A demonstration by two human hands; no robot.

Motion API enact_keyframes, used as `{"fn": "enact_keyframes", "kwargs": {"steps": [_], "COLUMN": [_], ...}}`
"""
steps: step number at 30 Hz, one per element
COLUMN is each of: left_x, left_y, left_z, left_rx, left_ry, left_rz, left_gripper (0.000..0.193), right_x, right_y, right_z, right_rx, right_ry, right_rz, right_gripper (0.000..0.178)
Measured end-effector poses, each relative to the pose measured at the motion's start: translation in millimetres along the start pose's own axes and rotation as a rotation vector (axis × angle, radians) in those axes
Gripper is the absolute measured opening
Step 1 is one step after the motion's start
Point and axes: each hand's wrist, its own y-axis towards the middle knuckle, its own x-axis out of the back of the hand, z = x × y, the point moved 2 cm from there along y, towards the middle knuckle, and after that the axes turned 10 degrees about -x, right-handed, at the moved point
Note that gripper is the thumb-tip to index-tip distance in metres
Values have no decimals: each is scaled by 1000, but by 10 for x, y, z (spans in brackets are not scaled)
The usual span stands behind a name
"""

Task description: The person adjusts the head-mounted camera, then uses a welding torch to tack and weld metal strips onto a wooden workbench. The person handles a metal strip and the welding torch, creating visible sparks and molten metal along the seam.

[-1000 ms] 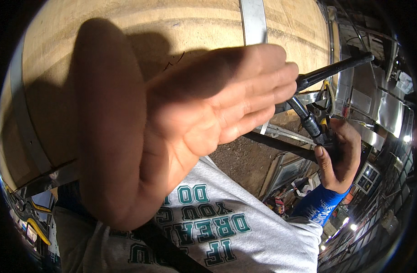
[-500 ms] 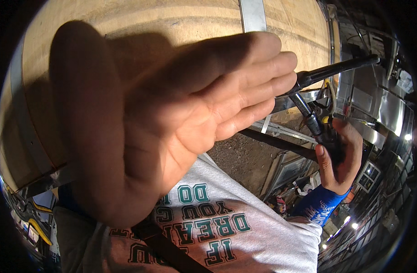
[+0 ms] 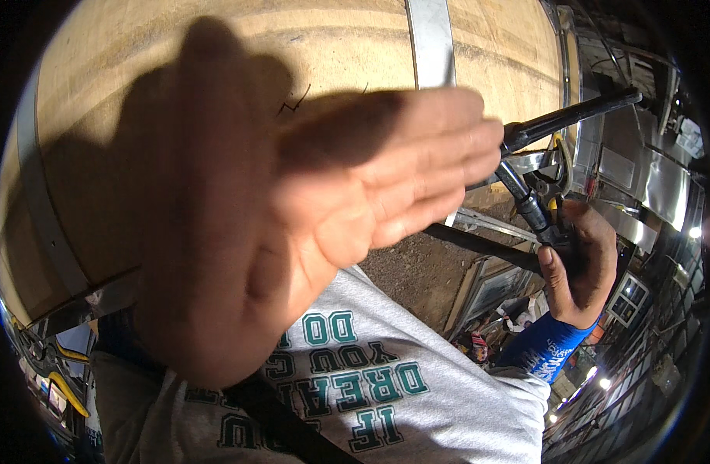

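Wooden barrel (image 3: 215, 100) behind our raised palm

Our left hand (image 3: 293, 232) spreads flat and empty close to the camera, filling the middle; at right, our right hand (image 3: 575, 267) is clamped on a black metal rod (image 3: 525, 205), crowded by steel framing (image 3: 641, 170).

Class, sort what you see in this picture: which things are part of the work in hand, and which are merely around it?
In use:
- right hand, gripping the black tool
- left hand, open, raised close to the camera
- wooden barrel with metal hoop

Merely around:
- grey printed shirt
- blue sleeve
- metal panels
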Motion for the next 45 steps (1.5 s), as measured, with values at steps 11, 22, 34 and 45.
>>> {"fn": "enact_keyframes", "kwargs": {"steps": [11, 22, 34, 45], "left_x": [-91, -14, -74, -150], "left_y": [-67, -127, -79, -35], "left_z": [9, 135, 114, 26], "left_rx": [22, -26, -39, 30], "left_ry": [31, 79, 30, 173], "left_rz": [-42, -19, -19, -113], "left_gripper": [104, 112, 123, 114], "right_x": [-15, 0, 23, -4], "right_y": [-21, -2, 22, -41], "right_z": [24, -15, 39, 44], "right_rx": [-21, 13, 109, -74], "right_ry": [-24, 11, -80, 42], "right_rz": [-31, 19, 37, -35], "right_gripper": [47, 49, 45, 45]}}
